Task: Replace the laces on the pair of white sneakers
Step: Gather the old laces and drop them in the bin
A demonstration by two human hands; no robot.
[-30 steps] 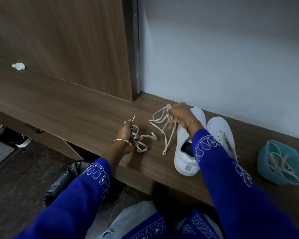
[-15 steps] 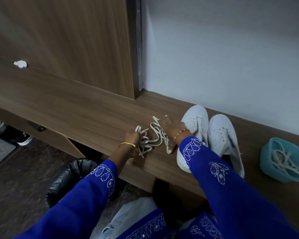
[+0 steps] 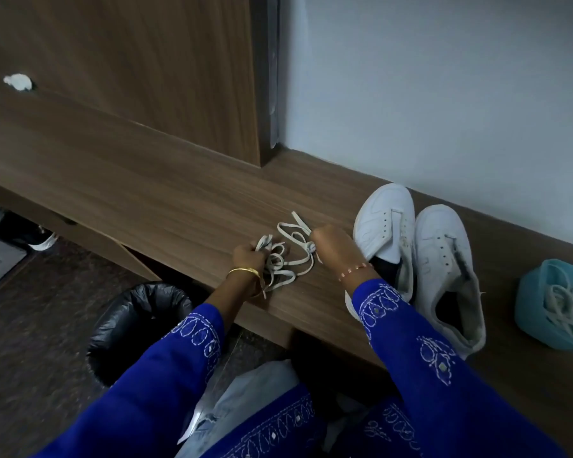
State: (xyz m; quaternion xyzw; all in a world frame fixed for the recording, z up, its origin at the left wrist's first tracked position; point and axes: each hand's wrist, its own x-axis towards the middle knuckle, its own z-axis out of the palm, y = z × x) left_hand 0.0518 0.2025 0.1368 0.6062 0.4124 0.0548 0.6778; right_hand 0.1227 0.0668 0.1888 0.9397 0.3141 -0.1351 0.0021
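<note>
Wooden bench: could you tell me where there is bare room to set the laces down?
The bench is bare left of the lace tangle, and between the sneakers and the teal tub. It is crowded around both hands.

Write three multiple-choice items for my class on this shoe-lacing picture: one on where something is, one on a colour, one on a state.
1. Where is the blue tub that holds laces?
A. On the shelf, right of the sneakers
B. On the floor by the bin
C. Inside a sneaker

2. What colour are the person's sleeves?
A. Red
B. Blue with white embroidery
C. Plain grey

3. How are the two white sneakers?
A. Fully laced
B. Unlaced, eyelets bare
C. Worn on feet

Answers: 1 A, it sits on the wooden shelf past the right shoe. 2 B, white stitching shows on blue cloth. 3 B, the loose laces lie beside the shoes, gripped by the left hand and right hand.
</note>
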